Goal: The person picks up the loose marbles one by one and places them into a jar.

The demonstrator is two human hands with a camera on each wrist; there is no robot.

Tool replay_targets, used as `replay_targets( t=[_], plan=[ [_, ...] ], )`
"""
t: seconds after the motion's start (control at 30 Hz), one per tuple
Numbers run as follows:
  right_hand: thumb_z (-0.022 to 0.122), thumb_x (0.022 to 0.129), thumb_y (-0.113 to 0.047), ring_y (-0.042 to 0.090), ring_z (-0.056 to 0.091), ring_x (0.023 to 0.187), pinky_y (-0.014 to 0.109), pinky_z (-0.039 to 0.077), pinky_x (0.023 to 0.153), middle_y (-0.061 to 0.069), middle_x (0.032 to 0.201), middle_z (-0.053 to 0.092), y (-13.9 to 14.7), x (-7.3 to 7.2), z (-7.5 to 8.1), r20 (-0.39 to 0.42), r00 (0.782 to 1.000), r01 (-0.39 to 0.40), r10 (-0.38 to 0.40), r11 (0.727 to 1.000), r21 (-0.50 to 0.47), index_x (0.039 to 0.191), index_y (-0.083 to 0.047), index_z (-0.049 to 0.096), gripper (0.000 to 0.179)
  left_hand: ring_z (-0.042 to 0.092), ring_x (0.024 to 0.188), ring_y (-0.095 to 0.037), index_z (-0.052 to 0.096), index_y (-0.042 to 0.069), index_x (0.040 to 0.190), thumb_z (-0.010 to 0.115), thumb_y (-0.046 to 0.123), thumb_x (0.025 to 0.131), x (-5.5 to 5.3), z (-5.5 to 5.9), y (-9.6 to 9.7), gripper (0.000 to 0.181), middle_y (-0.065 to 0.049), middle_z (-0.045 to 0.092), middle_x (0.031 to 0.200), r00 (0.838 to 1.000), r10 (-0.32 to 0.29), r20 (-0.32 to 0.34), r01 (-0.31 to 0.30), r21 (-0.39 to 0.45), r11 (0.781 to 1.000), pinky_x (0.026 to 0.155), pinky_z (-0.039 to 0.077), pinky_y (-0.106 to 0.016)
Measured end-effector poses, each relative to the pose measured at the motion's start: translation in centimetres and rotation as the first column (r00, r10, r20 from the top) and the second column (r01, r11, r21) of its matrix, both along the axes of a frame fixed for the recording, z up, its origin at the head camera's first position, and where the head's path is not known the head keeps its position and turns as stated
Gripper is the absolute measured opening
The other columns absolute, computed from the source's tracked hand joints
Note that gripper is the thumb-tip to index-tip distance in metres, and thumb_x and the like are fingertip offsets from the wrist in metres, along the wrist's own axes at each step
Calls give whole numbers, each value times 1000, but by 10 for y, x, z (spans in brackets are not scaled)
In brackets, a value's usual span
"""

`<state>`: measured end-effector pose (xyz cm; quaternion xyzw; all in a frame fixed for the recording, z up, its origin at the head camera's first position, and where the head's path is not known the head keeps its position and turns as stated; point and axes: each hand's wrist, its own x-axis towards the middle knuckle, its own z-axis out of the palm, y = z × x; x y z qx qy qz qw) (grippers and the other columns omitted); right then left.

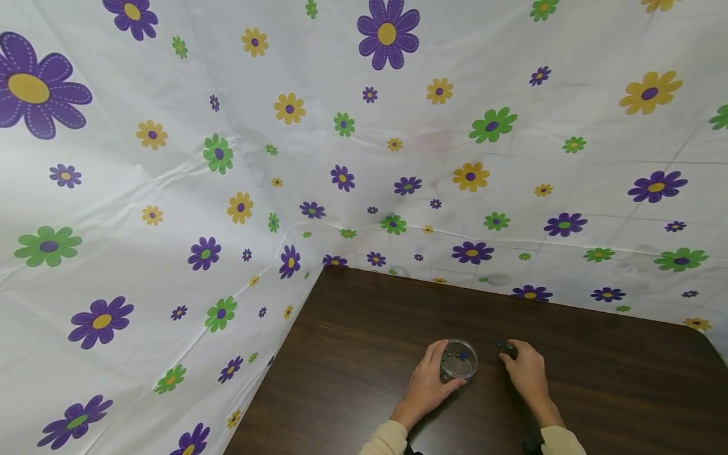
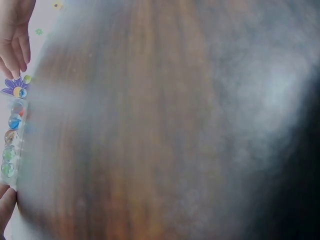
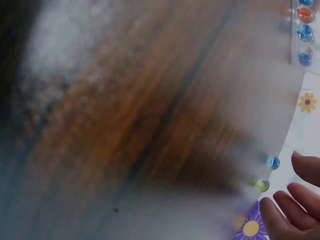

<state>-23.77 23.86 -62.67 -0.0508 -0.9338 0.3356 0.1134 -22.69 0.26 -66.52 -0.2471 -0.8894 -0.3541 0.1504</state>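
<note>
My left hand [image 1: 428, 383] grips the side of a clear round container [image 1: 474, 366], thumb at the near side and fingers around the far side. Several glass marbles [image 2: 14, 121] in blue, green and orange lie inside it. To the right, my right hand [image 1: 527, 373] is low over the table, its fingers loosely bent. Two loose marbles are close by its fingertips: a blue one [image 3: 273, 163] and a yellow-green one [image 3: 262, 185]. In the right wrist view the thumb stands apart from the fingers, with no marble pinched between them.
Both hands work over a dark brown wooden table [image 1: 352, 341]. A white sheet [image 1: 318, 151] printed with purple, green and yellow flowers hangs along its left and back edges. Much of both wrist views is blurred table surface.
</note>
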Motion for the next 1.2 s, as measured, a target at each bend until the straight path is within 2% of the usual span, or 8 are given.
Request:
replay_targets(
  t=[0.3, 0.5, 0.7, 0.9, 1.2],
  plan=[
    [72, 92, 0, 61, 49, 124, 68, 42, 101, 45, 135, 50, 5, -3, -2, 80, 993, -88, 85, 996, 32, 129, 23, 54, 47, 61, 125, -20, 41, 10, 155, 83, 44, 88, 0, -1, 0, 85, -1, 46, 152, 1000, 0, 0, 0, -7, 1000, 92, 55, -34],
    [70, 93, 0, 62, 46, 126, 68, 40, 103, 46, 137, 48, 6, -5, -2, 84, 990, -119, 114, 991, 61, 125, 26, 56, 44, 60, 126, -20, 42, 11, 155, 83, 45, 88, 0, 0, 0, 86, -1, 46, 152, 1000, 2, -6, -2, -10, 1000, 94, 55, -34],
    [67, 93, 4, 61, 54, 115, 67, 45, 95, 43, 122, 57, 8, -11, 0, 50, 993, -113, 108, 988, 108, 117, 23, 61, 31, 61, 125, -20, 41, 11, 155, 83, 44, 88, 0, 0, 0, 86, -1, 46, 151, 1000, 5, -3, -5, -9, 1000, 93, 55, -33],
    [68, 92, 5, 57, 58, 106, 65, 48, 88, 38, 110, 61, 8, -15, 2, 76, 993, -102, 92, 985, 141, 112, 19, 65, 25, 61, 126, -20, 41, 10, 155, 83, 45, 88, 0, -1, 0, 86, -1, 46, 152, 1000, 1, -1, -1, -11, 1000, 92, 55, -33],
    [68, 88, 11, 51, 64, 96, 59, 53, 80, 29, 96, 66, 8, -14, -2, 35, 994, -103, 99, 988, 115, 99, 16, 70, 12, 61, 125, -20, 42, 9, 154, 84, 44, 87, -2, -1, 0, 86, -1, 47, 151, 1000, 10, -25, -11, -11, 1000, 92, 55, -34]
  ],
)
